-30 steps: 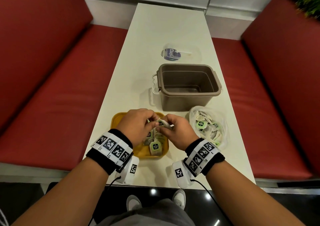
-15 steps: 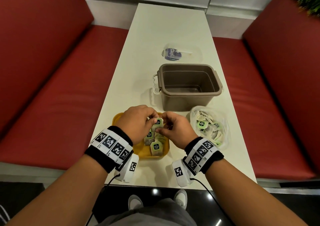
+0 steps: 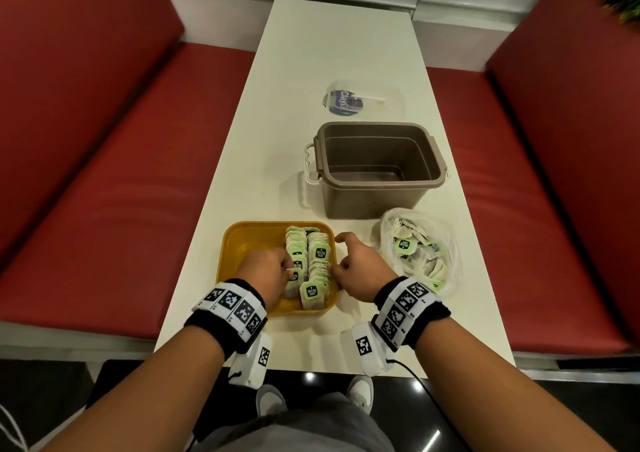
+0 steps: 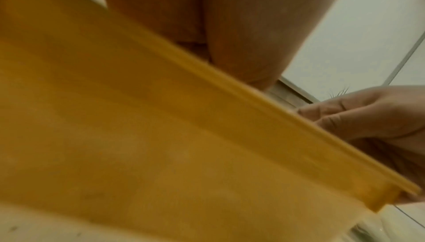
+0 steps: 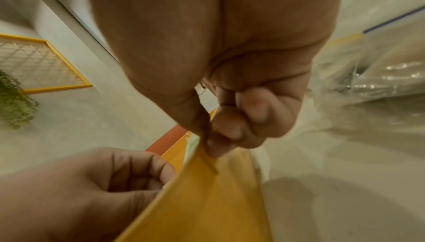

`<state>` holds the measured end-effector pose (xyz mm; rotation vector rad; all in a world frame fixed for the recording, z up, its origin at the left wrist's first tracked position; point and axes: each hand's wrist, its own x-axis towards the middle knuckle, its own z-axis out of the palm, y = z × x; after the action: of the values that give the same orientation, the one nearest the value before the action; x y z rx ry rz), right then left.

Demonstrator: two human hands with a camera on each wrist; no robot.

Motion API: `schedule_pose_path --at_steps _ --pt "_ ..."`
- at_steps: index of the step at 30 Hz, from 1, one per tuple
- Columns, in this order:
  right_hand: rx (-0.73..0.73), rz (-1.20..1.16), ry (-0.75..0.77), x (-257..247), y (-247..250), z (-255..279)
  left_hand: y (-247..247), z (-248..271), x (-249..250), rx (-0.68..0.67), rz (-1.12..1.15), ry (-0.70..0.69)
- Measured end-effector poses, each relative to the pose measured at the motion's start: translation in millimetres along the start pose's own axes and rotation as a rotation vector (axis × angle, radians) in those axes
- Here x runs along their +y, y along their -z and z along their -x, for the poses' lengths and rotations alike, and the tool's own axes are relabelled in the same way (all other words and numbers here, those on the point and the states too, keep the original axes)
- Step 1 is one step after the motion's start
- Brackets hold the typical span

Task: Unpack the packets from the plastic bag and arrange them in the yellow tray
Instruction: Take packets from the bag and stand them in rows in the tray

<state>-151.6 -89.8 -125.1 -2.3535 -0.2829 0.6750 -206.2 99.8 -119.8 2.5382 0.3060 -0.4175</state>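
Left hand (image 3: 266, 271) curled in the yellow tray (image 3: 242, 244), apparently pinching a packet (image 3: 297, 271); right hand (image 3: 360, 271) loosely curled, empty, at its rim. I'd worry a nudge topples the upright rows. Plastic bag (image 3: 420, 251) nearby, part full.

White table (image 3: 332, 53): yellow tray (image 3: 242, 240), plastic bag (image 3: 446, 244), brown tub (image 3: 374, 195), lid (image 3: 346, 100).

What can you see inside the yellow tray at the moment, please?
Two rows of packets stand along the right side of the yellow tray; its far left floor is bare. The left hand covers the near left part.
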Motion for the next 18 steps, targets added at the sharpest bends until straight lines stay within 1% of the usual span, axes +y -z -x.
schedule_pose_path --at_steps 3,6,8,14,18 --pt "-0.020 -0.017 -0.001 -1 0 1 -7 -1 -1 -0.012 0.065 0.039" --pt "-0.022 -0.011 -0.001 -1 0 2 -9 -1 -1 -0.078 0.013 0.104" --pt "-0.024 -0.009 0.002 -1 0 3 -10 -3 0 -0.091 -0.015 0.137" --pt "-0.037 -0.010 0.010 -1 1 4 -12 -10 6 0.022 0.078 0.163" --pt "-0.050 0.002 0.014 -1 1 5 -14 -10 9 0.033 0.006 0.150"
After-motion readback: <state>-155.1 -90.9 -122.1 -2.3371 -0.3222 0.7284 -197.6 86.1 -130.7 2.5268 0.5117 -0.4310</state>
